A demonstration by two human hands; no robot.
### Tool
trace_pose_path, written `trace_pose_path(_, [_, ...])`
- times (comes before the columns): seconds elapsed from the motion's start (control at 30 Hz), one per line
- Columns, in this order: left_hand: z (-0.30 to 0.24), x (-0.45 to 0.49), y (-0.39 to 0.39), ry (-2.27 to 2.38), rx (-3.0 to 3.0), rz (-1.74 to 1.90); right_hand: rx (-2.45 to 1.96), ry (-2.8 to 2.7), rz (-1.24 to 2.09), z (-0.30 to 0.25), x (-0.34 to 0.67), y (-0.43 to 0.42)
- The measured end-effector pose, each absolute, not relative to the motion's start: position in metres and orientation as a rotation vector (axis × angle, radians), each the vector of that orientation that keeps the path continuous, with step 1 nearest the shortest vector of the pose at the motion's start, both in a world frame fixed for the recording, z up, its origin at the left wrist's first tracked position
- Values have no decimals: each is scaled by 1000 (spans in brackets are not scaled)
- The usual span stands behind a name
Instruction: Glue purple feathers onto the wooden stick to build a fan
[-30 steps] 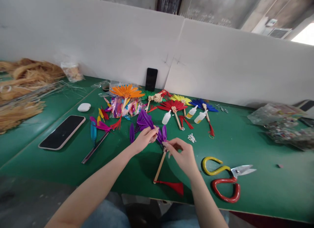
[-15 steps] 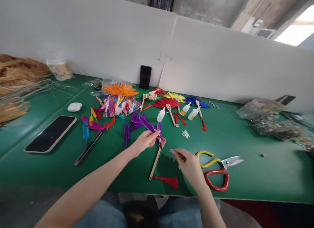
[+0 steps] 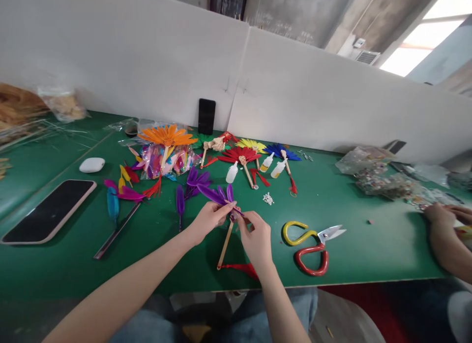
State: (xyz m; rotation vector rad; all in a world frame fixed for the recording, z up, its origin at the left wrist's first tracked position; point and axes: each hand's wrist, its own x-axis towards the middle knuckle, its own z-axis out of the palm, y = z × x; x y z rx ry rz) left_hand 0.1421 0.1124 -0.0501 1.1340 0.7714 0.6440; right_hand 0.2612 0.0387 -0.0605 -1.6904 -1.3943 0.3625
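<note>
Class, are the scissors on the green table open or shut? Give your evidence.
Slightly open: the scissors lie with their blade tips apart and their two handles spread.

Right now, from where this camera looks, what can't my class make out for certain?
All in the head view:
Head of the fan: partly covered by the left hand and right hand.
Far end of the red tassel: behind the right wrist.
Label print on the bottles: too small.
Rest of the co-worker's forearm: cut off by the right edge.
</note>
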Motion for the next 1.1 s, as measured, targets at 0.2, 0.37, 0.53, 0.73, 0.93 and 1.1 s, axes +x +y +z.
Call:
trace_pose_path(0.2, [-56,141,111,853,1261,712,-1696,-1229,553,-55,261,37])
trace_pose_path(0.37, [-54,140,112,842,1282,772,-1705,-1206,624,-49,262,29])
trace_pose_path(0.53, [-50,131,125,801,1201,939,-1790,-1361,452,-55,281,12])
trace_pose_path(0.73, [-53,132,123,826,1354,656,-2004,-1495,231,-62,296,1])
trace_pose_path(0.93, [-62,132,129,932,1468,647,-2003,-1531,117,-66,294,2])
trace_pose_path(1.1, [-66,130,135,1000,1448,702,-1791,-1858,-42,-72,273,-1])
